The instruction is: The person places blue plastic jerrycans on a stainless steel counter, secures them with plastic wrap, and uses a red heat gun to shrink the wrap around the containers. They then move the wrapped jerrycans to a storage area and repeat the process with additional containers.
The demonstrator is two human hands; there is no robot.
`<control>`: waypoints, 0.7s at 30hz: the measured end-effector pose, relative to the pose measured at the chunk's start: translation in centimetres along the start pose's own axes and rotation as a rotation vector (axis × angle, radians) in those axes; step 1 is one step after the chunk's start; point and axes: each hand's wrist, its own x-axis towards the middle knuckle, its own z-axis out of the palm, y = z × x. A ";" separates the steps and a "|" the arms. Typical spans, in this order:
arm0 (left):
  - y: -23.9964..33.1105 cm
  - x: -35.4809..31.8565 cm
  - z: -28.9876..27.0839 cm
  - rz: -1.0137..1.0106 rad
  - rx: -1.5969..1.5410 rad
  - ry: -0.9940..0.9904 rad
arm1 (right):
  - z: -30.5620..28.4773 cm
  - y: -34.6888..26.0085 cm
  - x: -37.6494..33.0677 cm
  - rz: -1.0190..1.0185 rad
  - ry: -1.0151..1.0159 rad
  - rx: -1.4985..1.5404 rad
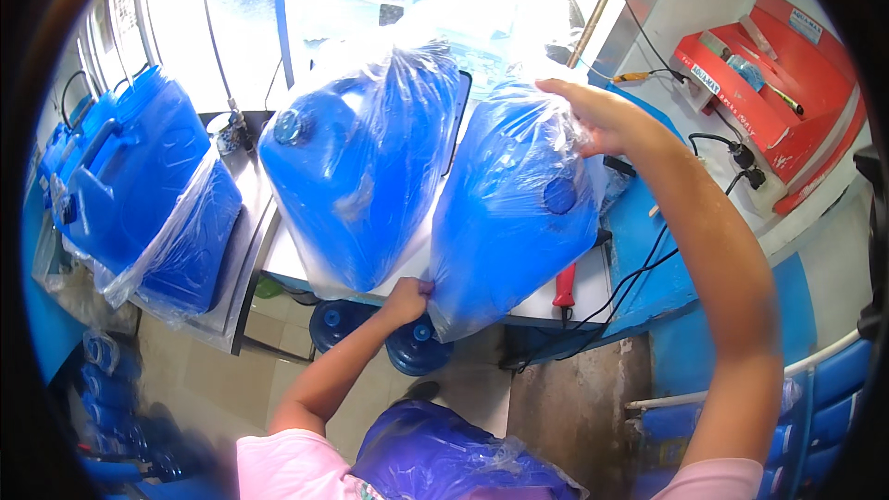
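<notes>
2 glossy blue plastic jerrycans in crinkled clear bags lie on the white counter [546, 310]. The right bagged jerrycan [514, 222] is held at both ends: right hand [597, 116] fingers curled over its top film, left hand [407, 299] pinching its bottom corner beside the left bagged jerrycan [361, 167].

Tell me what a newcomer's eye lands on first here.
Two big blue jugs wrapped in clear plastic bags fill the middle of the white counter. The right bagged jug is gripped by both hands: the right hand at its top, the left hand at its bottom edge. Top right, a red box stands out against the wall.
</notes>
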 end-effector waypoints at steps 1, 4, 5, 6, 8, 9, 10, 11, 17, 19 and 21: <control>0.0 0.3 -0.3 -0.030 -0.019 -0.050 | 0.9 0.1 0.5 0.023 0.087 -0.072; 0.1 0.6 -0.9 -0.019 -0.018 -0.110 | 2.3 0.9 1.8 0.025 0.197 -0.241; 0.1 0.6 -0.9 -0.025 -0.096 -0.079 | 2.5 1.2 2.3 0.008 0.268 -0.348; 0.1 0.5 -0.8 -0.031 -0.172 -0.046 | 2.6 1.5 2.7 0.017 0.304 -0.455; -0.1 0.4 -0.5 -0.028 -0.187 -0.029 | 2.3 2.1 3.2 0.004 0.301 -0.448; -0.3 0.5 -0.4 -0.016 -0.127 -0.042 | 2.1 2.4 3.3 -0.009 0.317 -0.434; -0.6 0.6 -0.2 -0.004 -0.077 -0.031 | 2.0 2.5 3.2 0.008 0.292 -0.427; -0.9 0.6 0.1 0.001 -0.099 -0.045 | 1.9 2.6 3.1 0.003 0.285 -0.407; -1.3 -1.4 2.7 0.035 -0.184 0.029 | 0.9 2.3 0.9 -0.018 0.191 -0.554; -0.4 -3.0 4.2 0.012 -0.016 -0.044 | -0.3 2.9 0.0 -0.034 0.106 -0.575; 1.1 -4.8 6.6 -0.004 -0.118 -0.130 | -1.5 3.9 -0.7 -0.092 -0.001 -0.495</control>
